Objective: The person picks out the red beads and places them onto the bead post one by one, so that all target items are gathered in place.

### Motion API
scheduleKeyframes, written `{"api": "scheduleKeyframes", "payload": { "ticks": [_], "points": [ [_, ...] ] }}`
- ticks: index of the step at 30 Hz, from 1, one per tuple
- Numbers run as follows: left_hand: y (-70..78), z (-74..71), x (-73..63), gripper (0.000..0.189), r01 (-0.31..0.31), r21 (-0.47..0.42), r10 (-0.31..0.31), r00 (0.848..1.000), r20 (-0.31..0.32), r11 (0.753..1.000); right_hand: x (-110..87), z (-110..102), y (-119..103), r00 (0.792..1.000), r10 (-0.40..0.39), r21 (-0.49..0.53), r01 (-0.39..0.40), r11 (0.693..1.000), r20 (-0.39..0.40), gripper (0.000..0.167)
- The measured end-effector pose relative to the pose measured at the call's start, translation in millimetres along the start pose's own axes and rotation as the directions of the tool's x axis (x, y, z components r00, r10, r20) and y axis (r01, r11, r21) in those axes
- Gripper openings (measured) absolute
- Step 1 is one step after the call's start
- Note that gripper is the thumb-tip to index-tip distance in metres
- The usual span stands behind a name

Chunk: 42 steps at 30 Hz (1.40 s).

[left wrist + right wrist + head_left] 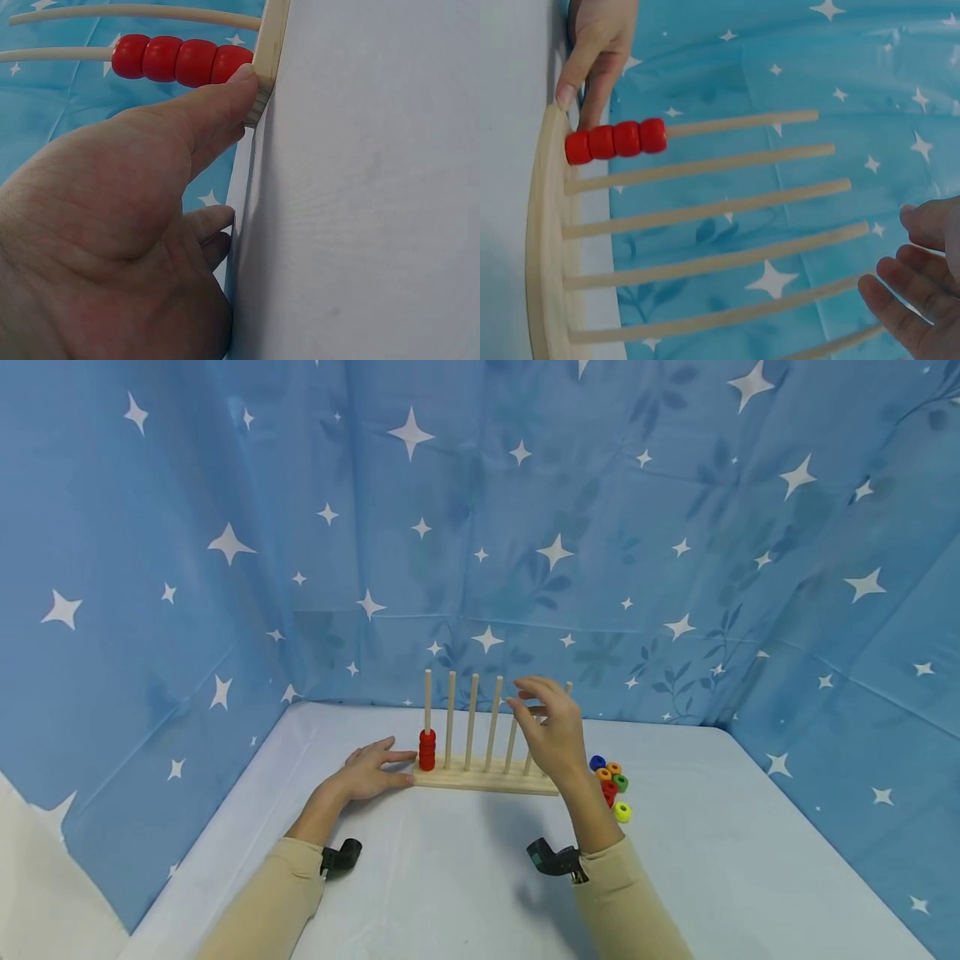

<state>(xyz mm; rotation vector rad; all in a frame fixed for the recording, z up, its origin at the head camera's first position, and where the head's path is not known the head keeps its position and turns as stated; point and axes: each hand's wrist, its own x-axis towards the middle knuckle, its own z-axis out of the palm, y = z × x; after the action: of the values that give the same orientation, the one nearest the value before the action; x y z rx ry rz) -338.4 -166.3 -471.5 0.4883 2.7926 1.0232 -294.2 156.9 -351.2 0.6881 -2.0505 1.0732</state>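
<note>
- No text, label, brand, number or sign can be read in any view
- Blue fabric curtain bears printed white four-pointed stars and darker blue leaf sprigs, pictures only

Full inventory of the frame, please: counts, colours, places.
table: 1, white, foreground
curtain: panel count unclear, blue with white stars, behind and beside the table
base: 1, pale wood, on the table
pegs: 7, pale wood, upright on the base
stacked beads: 4, red, leftmost peg
loose beads: 1 blue, 2 orange, 1 green, 1 yellow, reds partly hidden; right of the base
wrist cameras: 2, black, one per wrist
sleeves: 2, beige, one per arm
left hand: 1, touching the base's left end
right hand: 1, raised near the right-hand pegs
</note>
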Motion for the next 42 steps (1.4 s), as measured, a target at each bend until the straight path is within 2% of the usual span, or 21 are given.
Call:
{"api": "scheduleKeyframes", "payload": {
  "ticks": [14,20,33,38,42],
  "points": [
    [0.1,-1.1,-0.5,0.058,-0.01,0.01,0.01,1.0,-0.003,1.0,3.3,-30,16,0.994,0.092,-0.026,-0.093,0.995,-0.053,0.027],
    [1.5,-1.7,-1.3,0.058,-0.006,-0.005,0.006,1.0,-0.002,1.0,4.1,-38,20,0.993,0.095,-0.017,-0.096,0.995,-0.068,0.028],
    [2.8,-1.9,-1.6,0.059,0.017,-0.008,-0.017,1.0,-0.003,1.0,3.9,-52,25,0.991,0.103,-0.069,-0.109,0.992,-0.09,0.029],
    [3.5,-1.4,-1.8,0.06,0.027,-0.007,-0.027,1.0,0.0,1.0,3.3,-57,29,0.989,0.126,-0.069,-0.132,0.989,-0.083,0.029],
    [3.0,-1.4,-1.4,0.06,0.034,-0.008,-0.034,0.999,-0.004,0.999,1.7,-62,33,0.987,0.153,-0.09,-0.157,0.984,-0.044,0.029]
  ]
}}
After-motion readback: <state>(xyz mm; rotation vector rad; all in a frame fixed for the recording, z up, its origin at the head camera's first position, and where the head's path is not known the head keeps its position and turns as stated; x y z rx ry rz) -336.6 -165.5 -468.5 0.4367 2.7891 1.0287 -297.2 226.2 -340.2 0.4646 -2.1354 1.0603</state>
